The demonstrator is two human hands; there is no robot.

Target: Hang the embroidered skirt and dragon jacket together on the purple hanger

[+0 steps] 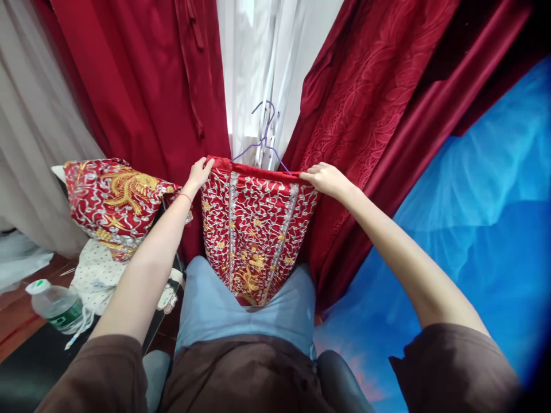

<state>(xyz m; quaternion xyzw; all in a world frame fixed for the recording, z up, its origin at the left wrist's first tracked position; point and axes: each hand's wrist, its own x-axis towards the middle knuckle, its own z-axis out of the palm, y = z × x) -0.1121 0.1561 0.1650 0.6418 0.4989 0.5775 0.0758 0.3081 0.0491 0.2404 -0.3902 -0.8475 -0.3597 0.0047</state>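
Note:
A red skirt [258, 229] with silver and gold embroidery hangs upright in front of my knees. My left hand [200, 173] pinches the left end of its plain red waistband. At the opposite end, my right hand [325, 179] grips the band between thumb and fingers. A purple wire hanger [266, 140] rises from behind the waistband, its hook pointing up. The hanger's lower part is hidden by the cloth. To the left of my left arm lies another red embroidered garment [118, 201] with a gold dragon.
Dark red curtains [142, 69] flank a white one at the front. A clear bottle [55, 307] with a white cap stands at lower left, beside a white dotted cloth [97, 269]. Blue fabric [473, 246] spreads along the right.

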